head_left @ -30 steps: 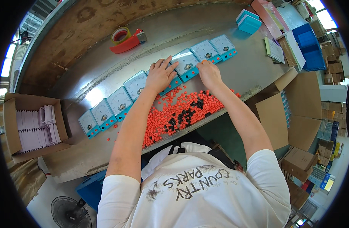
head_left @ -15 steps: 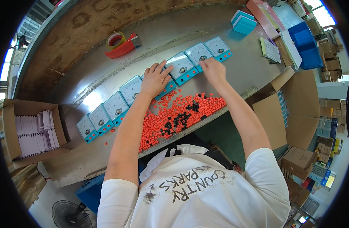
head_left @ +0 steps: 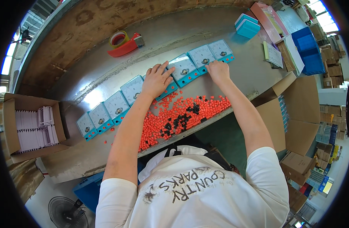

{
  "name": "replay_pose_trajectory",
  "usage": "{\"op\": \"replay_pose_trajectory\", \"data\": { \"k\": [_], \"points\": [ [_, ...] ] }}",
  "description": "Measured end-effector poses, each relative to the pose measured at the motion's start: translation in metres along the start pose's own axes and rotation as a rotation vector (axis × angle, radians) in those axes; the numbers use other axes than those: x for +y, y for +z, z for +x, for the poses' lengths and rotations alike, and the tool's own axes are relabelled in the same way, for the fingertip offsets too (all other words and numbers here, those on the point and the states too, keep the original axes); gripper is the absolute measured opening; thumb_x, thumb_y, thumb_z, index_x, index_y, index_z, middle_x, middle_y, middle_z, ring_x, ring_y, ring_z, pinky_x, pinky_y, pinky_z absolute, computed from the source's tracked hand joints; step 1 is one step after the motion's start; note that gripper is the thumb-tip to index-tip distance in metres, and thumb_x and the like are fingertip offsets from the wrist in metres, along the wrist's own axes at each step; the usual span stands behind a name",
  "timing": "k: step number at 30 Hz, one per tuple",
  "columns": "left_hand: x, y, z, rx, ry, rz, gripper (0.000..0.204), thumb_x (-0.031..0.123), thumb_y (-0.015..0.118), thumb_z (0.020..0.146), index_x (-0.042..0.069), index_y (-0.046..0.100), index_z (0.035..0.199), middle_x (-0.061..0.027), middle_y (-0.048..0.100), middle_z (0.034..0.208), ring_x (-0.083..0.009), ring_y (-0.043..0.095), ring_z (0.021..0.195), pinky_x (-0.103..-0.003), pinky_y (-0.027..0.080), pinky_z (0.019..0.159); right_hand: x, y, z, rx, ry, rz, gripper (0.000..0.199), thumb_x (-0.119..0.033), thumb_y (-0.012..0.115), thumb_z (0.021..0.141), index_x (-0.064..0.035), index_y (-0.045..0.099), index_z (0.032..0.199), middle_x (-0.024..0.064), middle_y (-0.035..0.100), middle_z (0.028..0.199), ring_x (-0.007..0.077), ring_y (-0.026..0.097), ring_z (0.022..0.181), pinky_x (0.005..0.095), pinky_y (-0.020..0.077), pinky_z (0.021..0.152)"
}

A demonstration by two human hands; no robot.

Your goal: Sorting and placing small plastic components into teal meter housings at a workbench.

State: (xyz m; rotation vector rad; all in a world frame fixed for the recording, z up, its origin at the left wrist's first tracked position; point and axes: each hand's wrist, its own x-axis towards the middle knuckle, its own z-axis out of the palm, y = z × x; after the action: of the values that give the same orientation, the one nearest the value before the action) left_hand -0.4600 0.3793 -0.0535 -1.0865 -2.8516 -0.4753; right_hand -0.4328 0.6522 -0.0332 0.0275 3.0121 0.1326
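Several analog meters with clear faces and teal bases stand in a slanting row across the metal bench, among them a far-left meter (head_left: 85,125) and a meter (head_left: 182,68) right of centre. My left hand (head_left: 156,81) lies with spread fingers over one meter in the middle, hiding most of its face. My right hand (head_left: 219,72) is curled, its fingertips pinched at the teal front edge of the second meter from the right (head_left: 200,57). Whatever those fingertips hold is hidden. Small red caps (head_left: 155,125) and black caps (head_left: 181,121) lie heaped between my forearms.
Beyond the row lies a red tape dispenser (head_left: 125,47). Small teal boxes (head_left: 247,27) stand at the far right, near a notepad (head_left: 272,55) and a blue bin (head_left: 307,51). Open cartons flank the bench: a left carton (head_left: 60,123) with white parts and a right carton (head_left: 302,106).
My right hand has shifted slightly right along the meter's front edge, its fingers now more curled. My left hand stays on the same meter. The whole view has shifted a little.
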Motion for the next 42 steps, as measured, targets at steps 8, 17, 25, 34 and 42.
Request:
{"op": "replay_pose_trajectory", "data": {
  "k": [8,17,25,34,42],
  "points": [
    [0.003,-0.003,0.003,-0.013,0.008,0.006,0.038,0.033,0.049,0.089,0.025,0.05,0.126,-0.0038,0.038,0.138,-0.0268,0.038,0.122,-0.041,0.031,0.101,0.005,0.017,0.004,0.334,-0.082,-0.04,0.024,-0.029,0.057,0.083,-0.0065,0.064,0.077,0.0098,0.063,0.077,0.0263,0.062,0.074,0.0388,0.0471,0.063],
    [0.001,-0.002,0.001,0.002,0.002,0.009,0.039,0.034,0.049,0.089,0.025,0.05,0.126,-0.0035,0.039,0.138,-0.0261,0.038,0.123,-0.041,0.031,0.1,-0.017,-0.003,-0.007,0.255,-0.13,0.024,0.017,-0.021,0.058,0.079,-0.0053,0.063,0.08,0.0108,0.063,0.081,0.0264,0.062,0.077,0.0395,0.0478,0.064],
    [-0.001,-0.001,-0.003,0.008,-0.001,0.007,0.039,0.034,0.049,0.089,0.025,0.05,0.126,-0.0034,0.039,0.138,-0.0259,0.039,0.122,-0.041,0.032,0.1,-0.027,-0.013,-0.005,0.066,-0.051,0.018,0.025,-0.03,0.059,0.082,-0.005,0.063,0.08,0.0111,0.062,0.08,0.0248,0.062,0.076,0.0379,0.0475,0.063],
    [-0.033,-0.034,-0.023,0.03,0.03,-0.013,0.047,0.037,0.053,0.086,0.026,0.044,0.131,-0.0084,0.029,0.143,-0.0323,0.026,0.131,-0.052,0.021,0.106,-0.07,0.018,-0.055,0.408,0.37,1.16,0.051,-0.032,0.053,0.09,-0.003,0.041,0.13,0.0081,0.058,0.098,0.0127,0.055,0.079,0.0271,0.045,0.071],
    [-0.052,-0.031,-0.069,-0.036,0.002,0.046,0.042,0.039,0.052,0.085,0.029,0.05,0.126,-0.0005,0.038,0.138,-0.0288,0.039,0.118,-0.045,0.035,0.093,-0.183,0.004,-0.083,0.29,0.526,1.818,0.059,-0.039,0.038,0.095,-0.0056,0.019,0.14,0.0068,0.05,0.098,0.0135,0.053,0.077,0.0298,0.0456,0.069]
  ]
}}
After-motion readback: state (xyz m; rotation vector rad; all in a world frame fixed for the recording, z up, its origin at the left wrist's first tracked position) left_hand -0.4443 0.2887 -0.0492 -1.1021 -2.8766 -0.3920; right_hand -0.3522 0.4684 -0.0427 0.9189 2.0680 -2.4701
